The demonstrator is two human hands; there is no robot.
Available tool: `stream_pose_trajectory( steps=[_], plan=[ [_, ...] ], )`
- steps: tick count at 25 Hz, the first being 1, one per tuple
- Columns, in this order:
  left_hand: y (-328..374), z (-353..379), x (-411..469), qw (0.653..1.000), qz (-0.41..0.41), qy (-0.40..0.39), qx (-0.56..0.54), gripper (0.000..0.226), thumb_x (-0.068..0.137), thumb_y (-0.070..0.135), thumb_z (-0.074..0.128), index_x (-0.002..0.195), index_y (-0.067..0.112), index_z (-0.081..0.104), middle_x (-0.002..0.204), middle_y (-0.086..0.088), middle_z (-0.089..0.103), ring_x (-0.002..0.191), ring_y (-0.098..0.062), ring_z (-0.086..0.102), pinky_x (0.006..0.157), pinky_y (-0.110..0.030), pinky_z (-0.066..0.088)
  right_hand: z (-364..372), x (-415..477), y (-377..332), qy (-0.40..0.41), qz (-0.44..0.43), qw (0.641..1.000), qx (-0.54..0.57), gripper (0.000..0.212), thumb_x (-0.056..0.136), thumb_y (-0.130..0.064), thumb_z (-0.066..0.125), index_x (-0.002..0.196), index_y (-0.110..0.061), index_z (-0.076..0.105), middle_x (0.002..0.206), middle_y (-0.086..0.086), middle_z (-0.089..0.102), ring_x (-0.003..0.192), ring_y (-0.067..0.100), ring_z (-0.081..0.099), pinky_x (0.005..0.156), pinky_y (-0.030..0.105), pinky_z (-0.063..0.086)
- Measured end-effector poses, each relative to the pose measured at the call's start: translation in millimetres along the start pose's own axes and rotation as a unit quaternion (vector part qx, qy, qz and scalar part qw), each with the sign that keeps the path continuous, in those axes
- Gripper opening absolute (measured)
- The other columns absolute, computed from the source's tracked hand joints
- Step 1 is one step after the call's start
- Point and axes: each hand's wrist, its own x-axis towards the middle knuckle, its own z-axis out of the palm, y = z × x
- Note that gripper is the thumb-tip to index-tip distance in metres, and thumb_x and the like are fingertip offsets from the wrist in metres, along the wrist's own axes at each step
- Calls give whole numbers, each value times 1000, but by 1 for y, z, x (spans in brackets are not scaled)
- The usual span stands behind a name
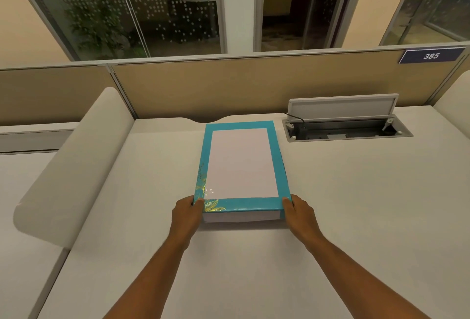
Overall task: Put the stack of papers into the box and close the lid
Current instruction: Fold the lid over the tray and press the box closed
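Observation:
A teal box (237,204) with a gold flower print at its near left corner lies flat in the middle of the desk. White paper (241,163) fills the centre of its top face, framed by the teal border. I cannot tell whether the paper lies on the lid or inside the box. Under the near teal edge a white layer (241,216) shows. My left hand (188,210) grips the near left corner, thumb on top. My right hand (298,213) grips the near right corner the same way.
The white desk (229,268) has an open cable hatch (346,130) with a raised flap at the back right. A padded white divider (76,166) runs along the left side. A tan partition (241,84) closes the back, with a sign reading 385 (431,56).

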Motion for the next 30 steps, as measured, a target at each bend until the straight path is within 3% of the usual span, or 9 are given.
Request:
stream_pose_trajectory(
  steps=[1,3,5,6,11,17,20,24,30],
  plan=[
    [2,-1,3,1000,1,2,15,21,101,24,55,99,16,74,103,-6,78,85,-23,69,61,-31,49,0,1,-1,1,2,1000,-5,25,110,-42,41,114,-22,57,112,6,69,95,20,66,90,52,63],
    [12,-4,16,997,27,15,73,40,101,30,59,135,11,66,139,-11,68,118,-31,67,86,-37,55,1,5,-4,23,-8,999,-33,40,109,-43,44,134,-13,54,132,14,64,110,24,64,98,52,60],
    [31,-3,36,988,76,24,132,63,102,40,61,156,10,45,160,-13,50,145,-33,50,115,-45,45,4,10,-13,55,-48,993,-95,59,108,-47,45,156,-12,36,157,13,48,136,31,54,112,53,52],
    [44,0,47,983,105,20,150,67,102,44,60,157,11,42,163,-12,46,149,-32,46,120,-46,40,8,13,-21,65,-74,987,-128,66,108,-50,44,161,-14,29,166,11,38,145,32,48,117,52,47],
    [106,23,115,928,193,-49,315,83,101,62,48,166,18,21,177,-9,14,163,-32,17,130,-49,22,28,34,-61,75,-167,939,-290,84,97,-73,16,166,-24,20,178,6,16,161,30,27,127,47,32],
    [135,45,177,853,220,-112,460,90,97,77,33,169,31,5,178,-9,-7,165,-35,-1,130,-53,16,44,68,-61,41,-173,915,-363,99,87,-83,-9,168,-29,12,180,3,-1,165,32,3,132,54,9],
    [130,51,189,839,214,-138,480,89,95,80,30,168,34,6,178,-11,-2,164,-36,3,130,-54,18,49,75,-53,30,-174,911,-373,97,89,-83,-6,168,-30,10,180,3,0,165,32,1,132,54,3],
    [123,55,193,836,221,-123,487,87,94,81,28,167,38,9,178,-11,1,164,-37,5,129,-56,21,52,78,-47,28,-175,910,-374,98,89,-84,-7,167,-29,15,179,4,5,165,33,3,132,55,6],
    [116,59,197,840,227,-112,481,85,94,81,27,166,40,12,178,-11,3,164,-37,7,131,-55,21,59,79,-38,38,-178,909,-375,88,96,-81,12,166,-28,23,178,5,15,164,35,14,131,57,12]
  ],
)
